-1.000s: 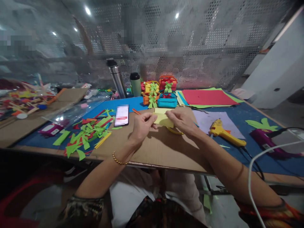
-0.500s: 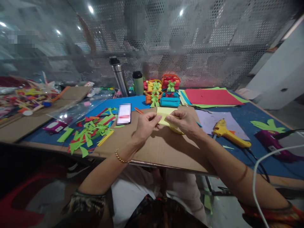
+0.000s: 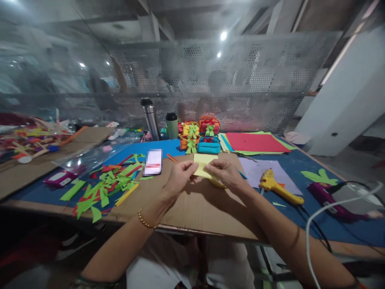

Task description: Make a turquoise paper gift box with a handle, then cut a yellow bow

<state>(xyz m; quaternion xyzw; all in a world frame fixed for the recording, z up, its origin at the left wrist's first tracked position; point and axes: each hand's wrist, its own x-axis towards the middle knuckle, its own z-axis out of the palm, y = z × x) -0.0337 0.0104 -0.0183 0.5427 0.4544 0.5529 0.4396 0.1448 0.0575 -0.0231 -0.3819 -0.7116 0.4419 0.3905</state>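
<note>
A pale yellow paper piece [image 3: 205,161] is held up between both hands over the brown cardboard [image 3: 192,208]. My left hand [image 3: 179,176] pinches its left edge between thumb and fingers. On the other side, my right hand [image 3: 225,172] pinches the right part, thumb on the front. Beneath the right hand, partly hidden, lies a curved yellow strip [image 3: 217,184]. Just behind the paper stand small paper bags: a teal one [image 3: 208,146], a red one with a green bow [image 3: 209,125], and yellow and orange ones beside them.
Green and red scraps [image 3: 111,182] and a phone [image 3: 153,162] lie left. Two bottles, one steel [image 3: 151,122], one green [image 3: 172,127], stand behind. Right are red sheets [image 3: 255,143], a yellow glue gun [image 3: 281,188], a purple box [image 3: 326,200] and a white cable [image 3: 309,241].
The camera view has tilted up, so the table and hands appear lower in the picture. Both hands keep their pinch on the yellow paper.
</note>
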